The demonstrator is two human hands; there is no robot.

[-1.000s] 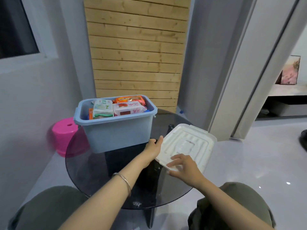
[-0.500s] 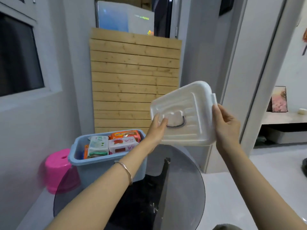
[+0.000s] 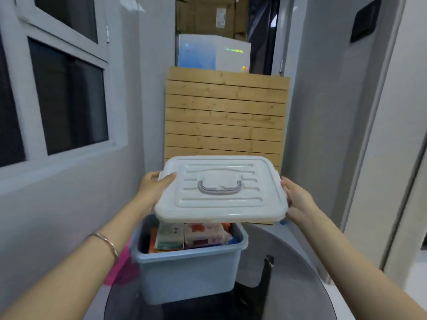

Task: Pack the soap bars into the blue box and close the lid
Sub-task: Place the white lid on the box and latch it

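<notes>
The white ribbed plastic lid with a grey handle [image 3: 220,189] is held level in the air above the pale blue plastic storage box [image 3: 188,271], clear of its rim and offset toward the right, so the box's front left corner is uncovered. The left hand [image 3: 153,187] grips the lid's left edge, thumb on top; the right hand [image 3: 297,200] clasps the right edge, fingers wrapped under. The wrapped soap bars [image 3: 191,235] sit inside the box, packed upright and reaching close to rim height. The box stands on the round dark glass table [image 3: 288,294], toward its left side. Risks, as judged: the lid may land askew if the offset is not corrected before lowering — one edge would ride the rim and fail to seat. A tall soap wrapper could also foul the underside and hold the lid proud. Pressing hard on one side may shove the box along the smooth glass. Not verifiable: the box's rear rim and back contents are hidden behind the lid, any latches are indistinct, and the pink object [image 3: 120,267] behind the left forearm is blurred — its identity is unclear.
</notes>
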